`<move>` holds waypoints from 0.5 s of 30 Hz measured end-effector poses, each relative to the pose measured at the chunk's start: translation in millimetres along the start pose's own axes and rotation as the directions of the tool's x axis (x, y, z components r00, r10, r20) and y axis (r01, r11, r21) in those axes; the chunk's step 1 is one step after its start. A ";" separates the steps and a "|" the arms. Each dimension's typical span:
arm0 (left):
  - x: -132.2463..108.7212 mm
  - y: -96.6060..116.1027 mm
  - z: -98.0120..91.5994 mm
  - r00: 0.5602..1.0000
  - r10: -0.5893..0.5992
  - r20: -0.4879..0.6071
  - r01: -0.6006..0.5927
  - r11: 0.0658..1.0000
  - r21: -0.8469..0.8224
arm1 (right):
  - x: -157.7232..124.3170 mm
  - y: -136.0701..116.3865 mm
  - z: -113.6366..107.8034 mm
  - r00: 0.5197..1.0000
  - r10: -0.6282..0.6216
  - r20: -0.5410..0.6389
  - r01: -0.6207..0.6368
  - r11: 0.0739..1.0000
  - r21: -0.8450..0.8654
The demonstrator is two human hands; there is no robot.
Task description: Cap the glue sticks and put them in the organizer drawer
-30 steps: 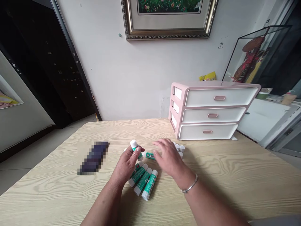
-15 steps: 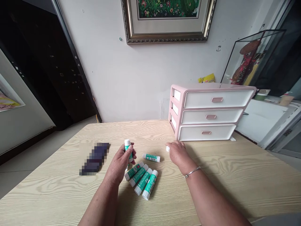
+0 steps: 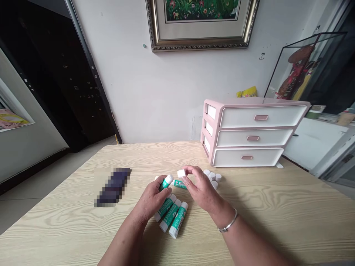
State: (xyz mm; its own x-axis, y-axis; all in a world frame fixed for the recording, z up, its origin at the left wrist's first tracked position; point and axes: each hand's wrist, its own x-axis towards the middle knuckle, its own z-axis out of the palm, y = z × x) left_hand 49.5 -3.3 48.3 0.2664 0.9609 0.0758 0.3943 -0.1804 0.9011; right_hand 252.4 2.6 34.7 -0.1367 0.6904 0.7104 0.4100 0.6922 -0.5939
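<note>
My left hand (image 3: 151, 201) is closed round a green and white glue stick (image 3: 165, 182), its open end tilted toward the right. My right hand (image 3: 201, 190) pinches a small white cap (image 3: 181, 173) just right of that end, a short gap apart. Three more glue sticks (image 3: 173, 217) lie side by side on the wooden table (image 3: 277, 207) under my hands. Another glue stick (image 3: 179, 184) lies flat between my hands. Several loose white caps (image 3: 213, 176) sit behind my right hand.
A pink and white three-drawer organiser (image 3: 249, 131) stands at the back right, drawers closed. A blurred dark flat object (image 3: 113, 186) lies to the left. A framed picture (image 3: 202, 22) hangs on the wall behind; a glass case (image 3: 302, 66) stands at far right.
My right hand reached back to the loose caps, picked one up and brought it to the glue stick. My left hand tilted the stick from upright toward the right.
</note>
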 end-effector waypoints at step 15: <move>1.2 -5.6 2.3 0.996 0.092 0.017 -0.094 0.988 0.124 | -2.8 -17.2 0.8 0.986 -0.043 0.163 0.041 0.999 0.018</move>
State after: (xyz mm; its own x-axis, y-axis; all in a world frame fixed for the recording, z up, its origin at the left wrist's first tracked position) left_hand 49.7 -1.6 42.4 0.3167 0.9364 0.1511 0.4740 -0.2943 0.8299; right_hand 245.0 -11.1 42.7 -0.2990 0.6849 0.6644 0.3876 0.7234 -0.5713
